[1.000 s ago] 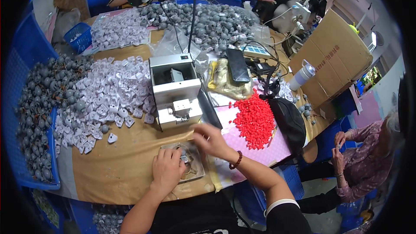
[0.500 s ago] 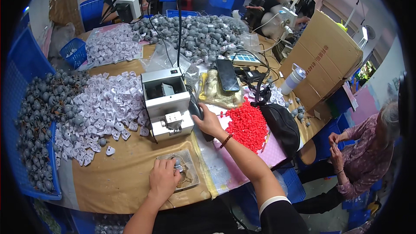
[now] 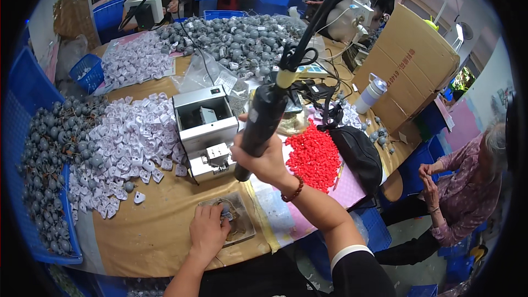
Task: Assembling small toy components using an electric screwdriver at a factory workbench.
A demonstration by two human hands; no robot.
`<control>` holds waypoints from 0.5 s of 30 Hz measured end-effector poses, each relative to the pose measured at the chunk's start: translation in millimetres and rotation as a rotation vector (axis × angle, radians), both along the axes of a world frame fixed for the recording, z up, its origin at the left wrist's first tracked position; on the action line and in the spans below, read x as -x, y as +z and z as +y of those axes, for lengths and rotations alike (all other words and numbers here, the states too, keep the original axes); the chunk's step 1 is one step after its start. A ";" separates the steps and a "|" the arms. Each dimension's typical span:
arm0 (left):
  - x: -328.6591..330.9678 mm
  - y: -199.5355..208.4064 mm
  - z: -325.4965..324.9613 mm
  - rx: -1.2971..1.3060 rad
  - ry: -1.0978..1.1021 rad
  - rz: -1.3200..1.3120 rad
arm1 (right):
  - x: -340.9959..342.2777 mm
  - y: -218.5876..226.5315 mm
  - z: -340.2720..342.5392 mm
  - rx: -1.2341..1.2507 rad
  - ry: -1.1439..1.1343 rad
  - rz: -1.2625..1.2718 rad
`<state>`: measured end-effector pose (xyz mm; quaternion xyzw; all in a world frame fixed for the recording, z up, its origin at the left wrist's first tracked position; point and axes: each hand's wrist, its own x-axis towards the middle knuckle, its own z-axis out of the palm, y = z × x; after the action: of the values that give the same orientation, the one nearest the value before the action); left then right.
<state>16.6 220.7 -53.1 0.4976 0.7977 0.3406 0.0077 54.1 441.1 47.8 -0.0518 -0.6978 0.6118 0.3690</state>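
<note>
- The right hand (image 3: 267, 157) is closed around a black handheld tool (image 3: 261, 124), which is tilted, its lower end toward the near left and its corded end toward the far right.
- The tool is in the air over the bench (image 3: 165, 236), right of a white metal machine (image 3: 206, 136) with an open top.
- The left hand (image 3: 208, 228) lies over the left part of a shallow tray (image 3: 248, 230) at the near edge of the bench, fingers bent, its thumb side by a small grey piece (image 3: 225, 212); whether it grips the piece cannot be told.
- The grey piece is inside the tray.
- Left of the machine spreads a heap of white parts (image 3: 135, 143); farther left, a blue crate (image 3: 25, 126) holds round grey parts (image 3: 47, 192).
- Right of the right hand lie a pile of red pieces (image 3: 313, 157) and, beyond it, a black bag (image 3: 358, 158).
- Farther back on the right, a pale bottle (image 3: 371, 96) stands by a cardboard sheet or box (image 3: 410, 71).
- At the far side is another heap of grey parts (image 3: 242, 41).
- A co-worker (image 3: 467, 181) sits at the right, both hands together.
</note>
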 end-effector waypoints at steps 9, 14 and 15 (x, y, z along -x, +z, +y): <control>1.8 0.8 0.6 -0.013 0.008 0.044 | 16.3 10.4 -9.3 -0.051 0.075 0.033; 1.5 -2.2 0.3 -0.029 0.005 0.045 | 16.6 7.2 -15.0 -0.084 0.068 0.061; 1.5 -2.0 -0.1 -0.029 0.006 0.044 | 16.9 8.5 -13.7 -0.078 0.075 0.065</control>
<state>15.1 220.6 -55.1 0.5025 0.7943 0.3411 -0.0180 37.2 427.4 56.3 0.0089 -0.7103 0.5986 0.3701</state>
